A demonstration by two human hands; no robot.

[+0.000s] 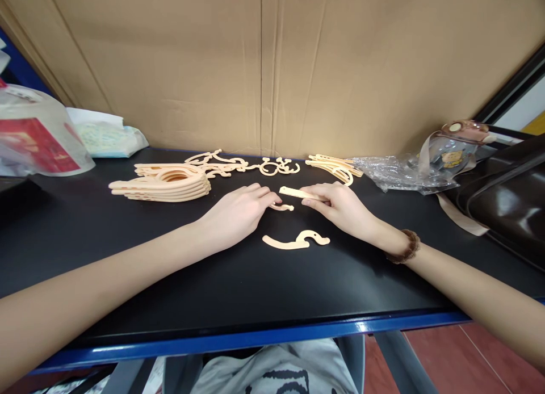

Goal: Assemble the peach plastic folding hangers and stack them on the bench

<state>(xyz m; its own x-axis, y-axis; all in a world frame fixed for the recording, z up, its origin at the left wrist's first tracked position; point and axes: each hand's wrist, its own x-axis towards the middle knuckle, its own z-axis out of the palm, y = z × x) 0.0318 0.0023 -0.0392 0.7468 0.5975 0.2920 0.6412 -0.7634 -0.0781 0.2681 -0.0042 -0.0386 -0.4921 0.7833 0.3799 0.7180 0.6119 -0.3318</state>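
My left hand [240, 212] is closed, with its fingertips on a small beige curved plastic piece [284, 208] whose knobbed end sticks out to the right. My fingers hide the rest of that piece. Pinched between the thumb and fingers of my right hand [343, 206] is a flat beige hanger arm [293, 193], its free end pointing left, near my left fingertips. Closer to me on the black table lies a beige hook-shaped piece [309, 237], touching or joined to a curved strip [283, 243]; I cannot tell which.
A stack of beige hanger pieces [166, 185] lies at left. Several loose hooks [279, 167] lie at the back middle, and more hanger arms [334, 166] to their right. Clear plastic wrapping [395, 175], a clear bottle [451, 153] and a dark bag [506, 195] occupy the right. Cardboard [191, 59] stands behind.
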